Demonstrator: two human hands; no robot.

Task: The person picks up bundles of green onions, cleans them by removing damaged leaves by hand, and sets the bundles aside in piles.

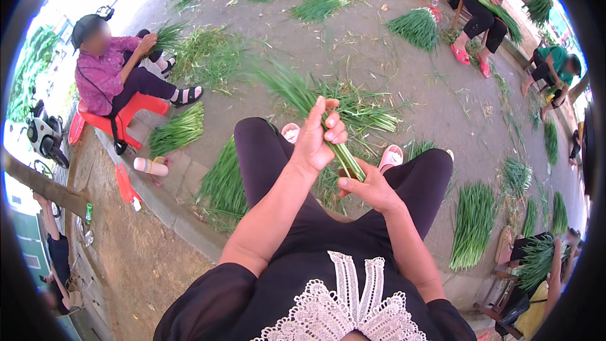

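A bunch of garlic chives (290, 90) slants across the space above my knees, its green leaf ends blurred and pointing away to the upper left. Around the middle of the stems my left hand (317, 140) is closed, thumb up and fingers curled. My right hand (374, 189) is closed at the pale stem ends nearest me; its fingertips are partly hidden. Beneath the bunch, on the ground between my feet, lies a loose heap of chives (372, 117). A larger pile of chives (225, 180) rests beside my left leg.
A laid-out bundle of chives (473, 224) lies to my right. On the left a person in purple sits on a red stool (136, 117), near a pale bottle (150, 166) by the kerb (183, 224). Other seated people handle chives at far right and lower right. Trimmings litter the pavement.
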